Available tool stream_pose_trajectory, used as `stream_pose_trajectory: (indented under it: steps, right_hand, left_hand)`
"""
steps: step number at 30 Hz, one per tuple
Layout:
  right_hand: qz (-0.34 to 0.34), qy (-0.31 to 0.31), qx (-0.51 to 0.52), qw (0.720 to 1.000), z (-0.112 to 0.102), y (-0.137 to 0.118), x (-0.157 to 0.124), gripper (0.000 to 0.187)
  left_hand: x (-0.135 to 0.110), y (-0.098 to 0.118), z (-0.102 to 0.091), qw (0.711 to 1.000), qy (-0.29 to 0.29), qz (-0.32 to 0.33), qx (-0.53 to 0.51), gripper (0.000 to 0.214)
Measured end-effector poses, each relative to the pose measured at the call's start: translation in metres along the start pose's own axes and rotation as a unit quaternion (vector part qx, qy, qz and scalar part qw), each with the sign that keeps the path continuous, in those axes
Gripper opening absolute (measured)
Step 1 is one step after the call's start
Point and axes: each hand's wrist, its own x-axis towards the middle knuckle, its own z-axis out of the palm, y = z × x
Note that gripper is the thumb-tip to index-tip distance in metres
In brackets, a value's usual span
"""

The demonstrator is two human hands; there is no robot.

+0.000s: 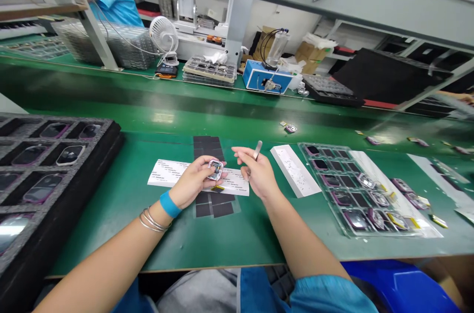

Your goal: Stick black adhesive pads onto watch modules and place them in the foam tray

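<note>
The surface (229,244) is showing green. The device case (215,170) is displaying a pinkish-purple rim. The label strip (168,174) is carrying black print on white. The foam tray (106,129) is presenting speckled grey above black sides.

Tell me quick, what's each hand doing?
Left hand: closed, holding a small device.
Right hand: closed, holding a metal tool.

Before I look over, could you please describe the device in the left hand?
On the green bench, find the printed white strip. Over it, the left hand holds the device, a small pink-rimmed case with insides showing. Unlike those in the clear tray, it is hand-held.
</note>
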Motion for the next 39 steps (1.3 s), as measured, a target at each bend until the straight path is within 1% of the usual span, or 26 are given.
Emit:
stream_pose_trajectory:
  steps: [3,5,6,8,11,13,14,17,18,20,26,30,39]
  right_hand:
    - [-0.018,0.021,0.0,1.0,-0.006,-0.005,0.003,0.033]
    - [-0.037,0.045,-0.032,0.998,-0.013,-0.007,0.007,0.042]
    - [-0.039,0.056,-0.049,0.996,-0.018,-0.009,0.009,0.048]
    - [-0.021,0.065,-0.066,0.996,-0.029,-0.012,0.015,0.058]
    - [0.037,0.036,-0.037,0.998,-0.045,-0.013,0.025,0.061]
    - [0.08,0.003,-0.018,0.997,-0.054,-0.009,0.032,0.057]
    - [0.102,-0.022,-0.015,0.994,-0.057,-0.005,0.034,0.051]
    - [0.151,-0.104,-0.025,0.983,-0.061,0.007,0.04,0.034]
    - [0.161,-0.126,-0.033,0.978,-0.061,0.011,0.041,0.033]
    - [0.168,-0.149,-0.043,0.973,-0.061,0.016,0.043,0.033]
    - [0.174,-0.166,-0.031,0.97,-0.06,0.02,0.048,0.032]
    - [0.185,-0.167,-0.018,0.968,-0.06,0.021,0.051,0.03]
    - [0.183,-0.166,-0.006,0.969,-0.059,0.022,0.054,0.027]
  left_hand:
    - [0.0,0.002,-0.002,0.999,0.01,-0.021,-0.041,0.018]
    - [0.0,0.004,-0.003,0.998,0.008,-0.043,-0.047,0.024]
    - [0.0,0.005,-0.004,0.997,-0.002,-0.06,-0.043,0.028]
    - [-0.002,0.006,-0.005,0.993,-0.04,-0.107,-0.026,0.033]
    - [-0.004,0.005,-0.007,0.978,-0.115,-0.176,0.006,0.042]
    - [-0.004,0.001,-0.007,0.968,-0.145,-0.202,0.021,0.057]
    - [-0.003,-0.001,-0.007,0.966,-0.149,-0.209,0.025,0.065]
    - [0.001,-0.009,-0.006,0.966,-0.14,-0.217,0.028,0.08]
    - [0.003,-0.011,-0.005,0.966,-0.137,-0.218,0.027,0.081]
    - [0.006,-0.015,-0.006,0.966,-0.134,-0.22,0.023,0.082]
    - [0.01,-0.02,-0.005,0.969,-0.118,-0.218,0.006,0.086]
    - [0.008,-0.019,-0.003,0.97,-0.107,-0.217,-0.003,0.085]
    - [0.007,-0.018,0.001,0.973,-0.09,-0.211,-0.001,0.081]
